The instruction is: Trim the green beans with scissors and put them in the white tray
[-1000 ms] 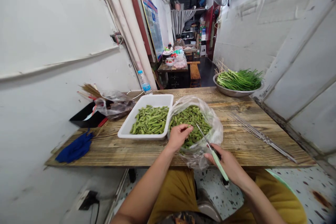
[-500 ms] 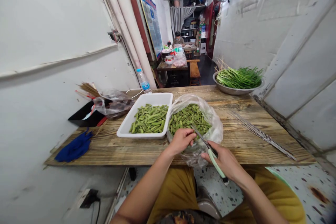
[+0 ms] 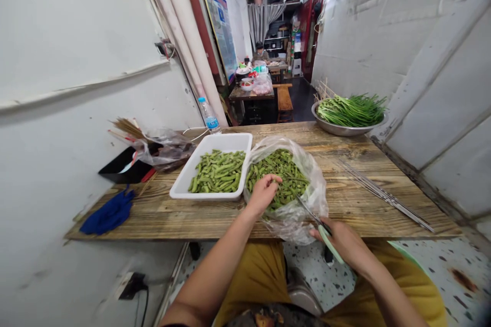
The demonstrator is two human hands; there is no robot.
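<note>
Narrow room, white walls, long wooden surface (image 3: 199, 214) right across it. On top: white tray (image 3: 180, 191), bowl (image 3: 345, 132) of greens far right, metal skewers (image 3: 383, 196), blue cloth (image 3: 109, 213) far left. Just right of the tray, open bag (image 3: 312, 199) of pods (image 3: 287, 171). Left hand (image 3: 263, 194) down inside the bag, fingertips pinched on pods. Right hand (image 3: 345, 242) at the bag's near edge, wrapped round scissors (image 3: 309, 213), tips poking into the bag.

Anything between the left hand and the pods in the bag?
Nothing visible. The left hand is inside the open plastic bag, fingers on the pods. The scissors, held by the right hand, sit at the bag's near rim, off to the side.
</note>
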